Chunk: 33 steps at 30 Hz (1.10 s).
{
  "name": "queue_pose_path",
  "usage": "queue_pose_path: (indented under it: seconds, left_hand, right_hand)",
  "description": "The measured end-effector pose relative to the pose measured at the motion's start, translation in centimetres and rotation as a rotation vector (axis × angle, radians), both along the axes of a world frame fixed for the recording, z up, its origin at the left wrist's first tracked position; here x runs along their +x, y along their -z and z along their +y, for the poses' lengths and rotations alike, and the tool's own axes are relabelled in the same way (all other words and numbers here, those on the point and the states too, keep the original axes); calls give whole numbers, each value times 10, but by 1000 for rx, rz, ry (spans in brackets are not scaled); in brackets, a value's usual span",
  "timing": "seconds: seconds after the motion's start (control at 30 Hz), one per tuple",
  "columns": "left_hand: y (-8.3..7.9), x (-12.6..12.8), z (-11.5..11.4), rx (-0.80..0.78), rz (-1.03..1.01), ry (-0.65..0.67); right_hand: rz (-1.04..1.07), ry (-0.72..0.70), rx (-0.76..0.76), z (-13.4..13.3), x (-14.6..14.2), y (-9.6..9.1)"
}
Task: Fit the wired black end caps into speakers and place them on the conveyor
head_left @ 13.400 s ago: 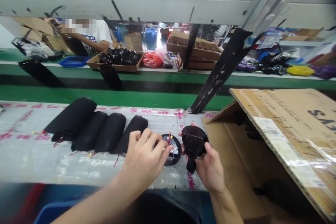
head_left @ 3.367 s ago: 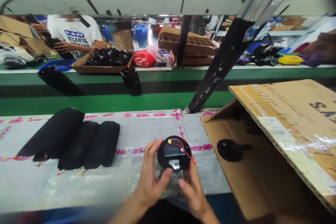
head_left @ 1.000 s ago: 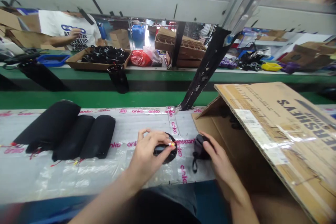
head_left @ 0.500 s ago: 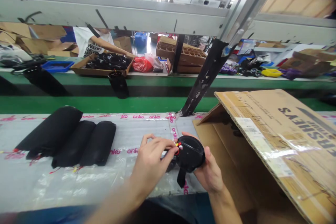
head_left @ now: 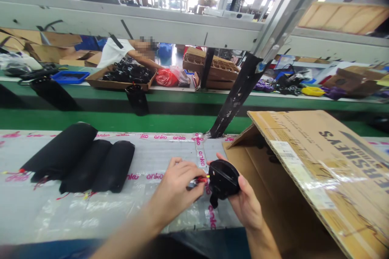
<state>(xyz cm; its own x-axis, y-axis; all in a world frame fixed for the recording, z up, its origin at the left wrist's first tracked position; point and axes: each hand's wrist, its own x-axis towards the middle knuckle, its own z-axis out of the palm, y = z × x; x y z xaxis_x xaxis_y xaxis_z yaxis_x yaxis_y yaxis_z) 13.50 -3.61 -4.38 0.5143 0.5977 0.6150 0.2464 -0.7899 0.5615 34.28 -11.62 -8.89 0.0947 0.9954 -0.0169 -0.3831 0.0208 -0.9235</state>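
My right hand (head_left: 246,206) grips a round black disc with a short stem (head_left: 223,180), its flat face tilted toward me. My left hand (head_left: 178,190) pinches thin red and yellow wires (head_left: 202,179) close to the disc's left edge. A dark round part lies partly hidden under those fingers, and I cannot tell whether it is joined to the disc. To the left, three black padded cylinders (head_left: 86,166) lie side by side on the plastic-covered bench (head_left: 152,210), with short coloured wires at their ends.
An open cardboard box (head_left: 304,162) with a raised flap stands at the bench's right end. A black-wrapped post (head_left: 237,97) rises behind it. Across the line, a co-worker (head_left: 121,52) leans over a cardboard tray of black parts (head_left: 121,83).
My right hand has brought the disc back beside my left hand, and the wires now sit between my left fingers. The co-worker across the line has leaned to the right.
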Motion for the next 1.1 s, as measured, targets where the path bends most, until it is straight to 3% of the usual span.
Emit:
queue_pose_path:
  seconds: [0.17, 0.33, 0.83, 0.97, 1.1]
  left_hand:
    - [1, -3, 2, -27, -37, 51]
    - [3, -10, 5, -83, -23, 87]
    - [8, -8, 3, -85, -128, 31]
    - [5, -7, 0, 55, -103, -38]
    - [2, -3, -2, 103, -40, -8]
  right_hand:
    - [-180, -2, 69, 10, 7, -7]
    - [-256, -113, 102, 18, 9, -13]
    - [-448, -166, 112, 15, 15, -31]
    - [-515, -62, 86, 5, 6, -35]
    - [-677, 67, 66, -8, -5, -42]
